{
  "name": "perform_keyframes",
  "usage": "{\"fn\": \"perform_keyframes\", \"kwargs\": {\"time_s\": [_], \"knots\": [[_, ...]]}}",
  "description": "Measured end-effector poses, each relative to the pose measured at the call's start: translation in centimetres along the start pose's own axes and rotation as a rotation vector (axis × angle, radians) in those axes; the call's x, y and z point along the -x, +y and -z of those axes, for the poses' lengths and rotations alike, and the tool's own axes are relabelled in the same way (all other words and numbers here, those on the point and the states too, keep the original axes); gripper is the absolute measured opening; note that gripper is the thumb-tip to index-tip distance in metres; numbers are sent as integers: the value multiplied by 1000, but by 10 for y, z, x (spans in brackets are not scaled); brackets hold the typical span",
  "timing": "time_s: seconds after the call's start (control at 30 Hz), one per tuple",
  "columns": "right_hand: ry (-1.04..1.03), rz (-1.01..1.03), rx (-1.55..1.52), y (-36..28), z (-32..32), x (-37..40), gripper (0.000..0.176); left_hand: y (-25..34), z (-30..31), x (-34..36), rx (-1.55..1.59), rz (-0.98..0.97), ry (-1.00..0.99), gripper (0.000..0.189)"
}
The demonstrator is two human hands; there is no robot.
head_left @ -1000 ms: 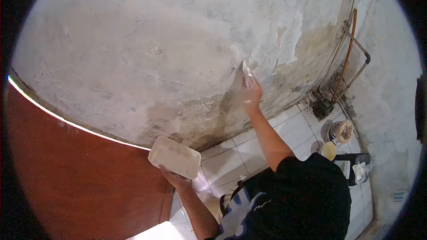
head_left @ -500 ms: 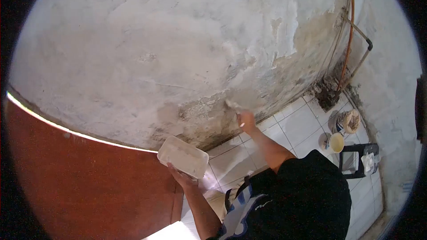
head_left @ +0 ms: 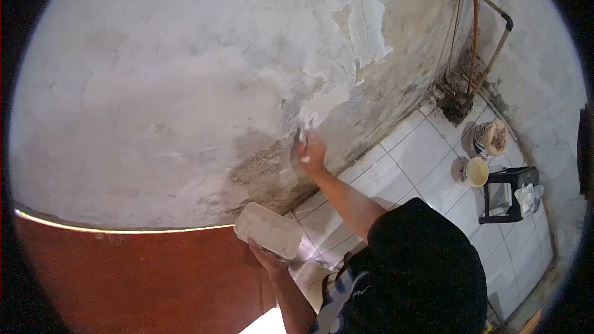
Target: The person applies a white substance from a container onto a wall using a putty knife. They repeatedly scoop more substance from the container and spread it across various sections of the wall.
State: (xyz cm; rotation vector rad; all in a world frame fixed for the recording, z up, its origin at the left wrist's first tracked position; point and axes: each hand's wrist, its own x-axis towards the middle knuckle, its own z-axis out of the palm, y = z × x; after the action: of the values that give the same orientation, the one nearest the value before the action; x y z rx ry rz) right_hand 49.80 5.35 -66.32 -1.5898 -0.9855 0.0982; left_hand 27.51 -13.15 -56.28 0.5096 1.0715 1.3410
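My right hand is closed around a small putty knife, which is blurred and held against the wall. By its blade, a bright white smear of filler lies on the patchy, peeling surface. My left hand supports a shallow, translucent plastic container from its near side and underneath. Pale paste coats the inside of this tilted container, which is close to the wall's foot.
A reddish-brown panel fills the lower left. On the white tiled floor at the right stand an open bag, a cream bucket and a black stool. Pipes run down the corner to dark rubble.
My right hand has moved up and left along the wall with the putty knife, and a white smear now shows there. The camera view has shifted; the container is still in my left hand.
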Motion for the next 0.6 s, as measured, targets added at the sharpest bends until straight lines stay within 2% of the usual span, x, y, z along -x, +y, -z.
{"fn": "perform_keyframes", "kwargs": {"time_s": [0.07,0.1,0.17,0.23,0.3,0.37,0.43,0.5,0.53,0.6], "knots": [[-105,11,-215,4,-6,34,37,3,6,-11,4,12,-59,73],[-94,-10,-217,14,-5,45,37,4,7,-12,30,31,-109,73],[-173,183,-110,49,-1,66,30,8,-3,-11,-11,59,-70,72],[-595,-495,-95,113,-17,88,20,10,-11,-15,-43,82,-42,72],[-75,-14,141,115,39,64,20,6,-14,-18,-46,54,-73,70],[195,-884,-713,148,42,35,29,3,-20,-22,-41,106,-75,70],[283,-900,-199,137,77,-35,35,-10,3,-39,-39,156,-70,69],[239,-833,-308,80,127,-88,32,-40,70,-85,781,443,-668,68],[250,-838,-304,78,123,-99,32,-34,48,-76,778,455,-670,68],[305,-727,-571,69,115,-116,30,-13,-28,-41,67,177,-46,56]]}}
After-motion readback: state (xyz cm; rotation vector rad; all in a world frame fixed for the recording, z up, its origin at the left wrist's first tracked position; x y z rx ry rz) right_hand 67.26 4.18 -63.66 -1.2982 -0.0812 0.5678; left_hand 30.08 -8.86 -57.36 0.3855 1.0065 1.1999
